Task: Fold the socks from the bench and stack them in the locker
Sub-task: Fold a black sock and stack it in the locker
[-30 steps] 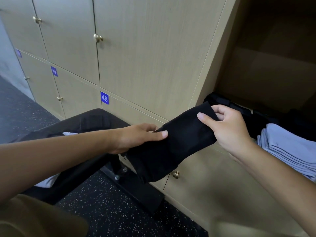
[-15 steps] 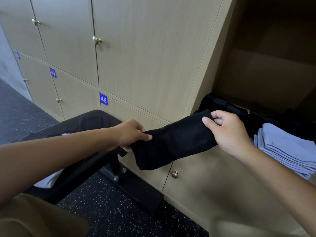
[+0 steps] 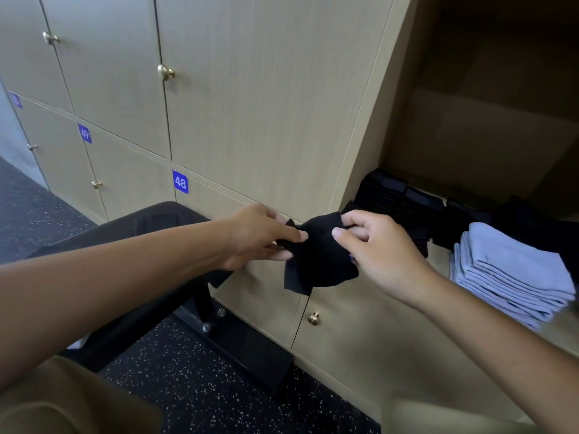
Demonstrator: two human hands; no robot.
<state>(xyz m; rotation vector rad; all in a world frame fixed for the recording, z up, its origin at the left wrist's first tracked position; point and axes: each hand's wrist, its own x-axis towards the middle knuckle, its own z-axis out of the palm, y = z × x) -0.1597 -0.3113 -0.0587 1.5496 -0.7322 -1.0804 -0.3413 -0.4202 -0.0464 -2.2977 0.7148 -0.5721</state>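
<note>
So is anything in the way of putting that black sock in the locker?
Nothing visible blocks it. Both hands, left and right, hold the black sock just outside the open locker, beside the black pile and the blue stack.

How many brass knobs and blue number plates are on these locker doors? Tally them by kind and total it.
Brass knobs: 5
Blue number plates: 3
Total: 8

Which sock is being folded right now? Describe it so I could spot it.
Find the open locker at right. Just outside its left edge, both hands pinch a black sock in mid-air. Unlike the black stack and grey stack inside, it hangs loose.
</note>
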